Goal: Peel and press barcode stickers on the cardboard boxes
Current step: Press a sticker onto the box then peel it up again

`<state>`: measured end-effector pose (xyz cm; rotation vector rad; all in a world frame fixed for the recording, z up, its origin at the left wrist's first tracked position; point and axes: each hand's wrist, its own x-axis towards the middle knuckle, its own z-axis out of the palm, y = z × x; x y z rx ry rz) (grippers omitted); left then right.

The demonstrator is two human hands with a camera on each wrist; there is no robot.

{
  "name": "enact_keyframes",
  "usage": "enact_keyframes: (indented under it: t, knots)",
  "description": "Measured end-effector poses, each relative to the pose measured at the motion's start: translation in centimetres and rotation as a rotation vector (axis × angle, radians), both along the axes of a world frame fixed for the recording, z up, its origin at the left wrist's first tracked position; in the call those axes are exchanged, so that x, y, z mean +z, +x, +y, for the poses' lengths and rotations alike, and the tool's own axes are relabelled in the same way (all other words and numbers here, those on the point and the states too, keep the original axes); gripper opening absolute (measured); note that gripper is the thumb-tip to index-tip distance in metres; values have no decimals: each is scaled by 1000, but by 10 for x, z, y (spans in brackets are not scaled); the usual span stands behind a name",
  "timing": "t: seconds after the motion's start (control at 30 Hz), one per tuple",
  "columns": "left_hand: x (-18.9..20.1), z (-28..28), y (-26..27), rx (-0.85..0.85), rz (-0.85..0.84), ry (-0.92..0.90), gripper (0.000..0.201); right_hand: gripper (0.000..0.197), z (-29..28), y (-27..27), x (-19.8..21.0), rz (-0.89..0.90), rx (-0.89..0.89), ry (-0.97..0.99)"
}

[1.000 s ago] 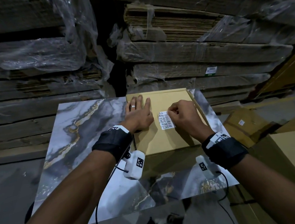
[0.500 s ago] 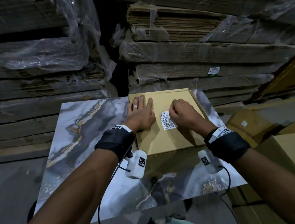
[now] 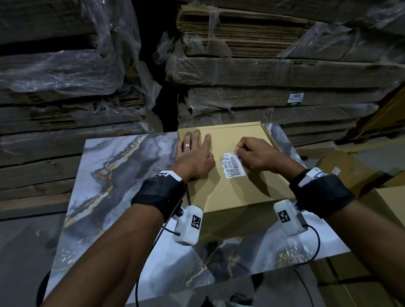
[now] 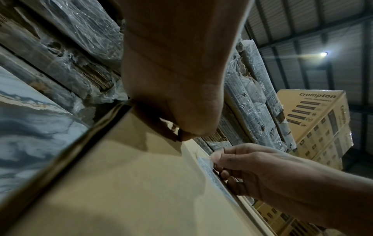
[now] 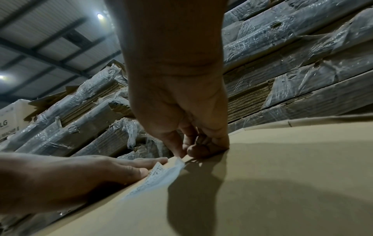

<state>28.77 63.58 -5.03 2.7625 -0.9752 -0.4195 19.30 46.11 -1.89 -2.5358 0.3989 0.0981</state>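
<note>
On the marbled surface [image 3: 107, 185], a flat box [image 3: 231, 192] carries a white barcode sticker [image 3: 231, 165]. The left hand [image 3: 194, 157] lies flat with fingers straight on the box's far left; the right hand [image 3: 257, 156] pinches the sticker's far right corner, slightly lifted. Stacked cartons [image 4: 321, 121] to the right read "Crompton Home Appliances"; another box [image 5: 8, 121] reads "LG".

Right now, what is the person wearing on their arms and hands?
Bare forearms, no sleeves. Each wrist has a black strap carrying a white camera unit with a square black-and-white marker and a thin black cable. The left hand wears a silver ring.
</note>
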Motion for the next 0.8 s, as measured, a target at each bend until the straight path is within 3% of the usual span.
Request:
enact_keyframes:
  t: [0.17,0.23,0.33,0.4,0.5,0.8]
  knots:
    - [1,0,0,-4,3,6,63,12,-3,-8,-10,-199,-75,72]
    - [1,0,0,-8,4,7,63,22,-2,-11,-12,-262,-78,82]
    - [1,1,0,-7,2,6,63,29,3,-8,-16,-233,-1,-60]
    - [1,1,0,-6,3,10,63,21,7,-5,-19,-257,-18,-99]
    - [2,1,0,-9,12,13,64,9,11,-4,-22,-280,-49,-91]
    - [2,2,0,-17,12,13,64,9,11,-12,-33,-329,-45,-39]
